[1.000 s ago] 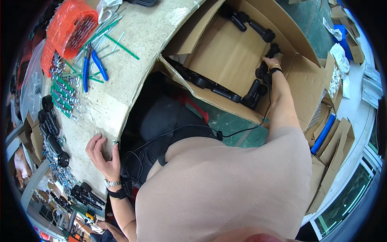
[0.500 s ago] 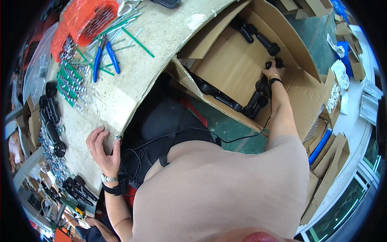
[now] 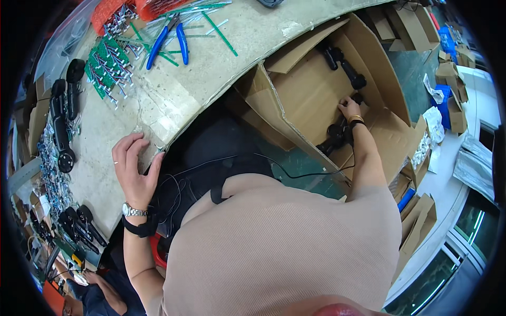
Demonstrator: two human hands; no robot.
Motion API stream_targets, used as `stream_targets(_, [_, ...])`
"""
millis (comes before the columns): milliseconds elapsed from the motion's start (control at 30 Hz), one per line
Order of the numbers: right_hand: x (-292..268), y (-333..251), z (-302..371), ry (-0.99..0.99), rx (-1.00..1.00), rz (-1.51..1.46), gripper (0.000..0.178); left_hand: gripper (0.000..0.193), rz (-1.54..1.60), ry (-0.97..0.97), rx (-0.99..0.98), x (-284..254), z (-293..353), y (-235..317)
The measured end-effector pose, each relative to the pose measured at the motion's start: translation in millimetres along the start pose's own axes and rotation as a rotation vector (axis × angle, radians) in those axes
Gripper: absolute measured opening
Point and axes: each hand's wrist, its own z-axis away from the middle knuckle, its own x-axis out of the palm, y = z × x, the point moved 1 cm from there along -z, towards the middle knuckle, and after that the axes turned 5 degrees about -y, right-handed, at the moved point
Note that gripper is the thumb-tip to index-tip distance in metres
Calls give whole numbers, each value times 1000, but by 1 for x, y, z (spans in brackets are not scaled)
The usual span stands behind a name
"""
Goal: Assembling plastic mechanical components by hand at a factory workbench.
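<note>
My right hand [image 3: 350, 108] is down inside an open cardboard box [image 3: 303, 87], its fingers closed around a black device [image 3: 358, 98] with a rounded end. Most of that device is hidden by the hand. More black devices [image 3: 333, 138] of the same look lie by my right wrist, and others [image 3: 348, 71] line the box's far right wall. My left hand [image 3: 136, 168] rests at the edge of the worktable [image 3: 205, 73], fingers curved and apart, holding nothing.
Blue-handled cutters [image 3: 183, 45] lie among green strips on the table, near green circuit boards [image 3: 109, 63] with wires. Black devices [image 3: 60, 126] stand along the table's left side. A thin black cable [image 3: 300, 175] runs across my lap. Another person [image 3: 108, 295] sits at lower left.
My right hand has moved slightly down and left within the box with the black device. The black devices along the box's near left wall are no longer visible there. The whole view has shifted.
</note>
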Motion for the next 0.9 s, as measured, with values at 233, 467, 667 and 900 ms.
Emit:
stream_targets(233, [44,0,-18,276,218,33,64,39,-28,0,31,-6,-1,1])
stream_targets(467, [53,51,-52,80,624,-247,56,40,-38,2,60,-3,14,0])
stream_targets(667, [55,36,-25,85,799,-372,40,39,-35,22,75,3,1,2])
stream_targets(900, [28,45,5,-177,196,-41,23,38,-16,25,55,3,-6,1])
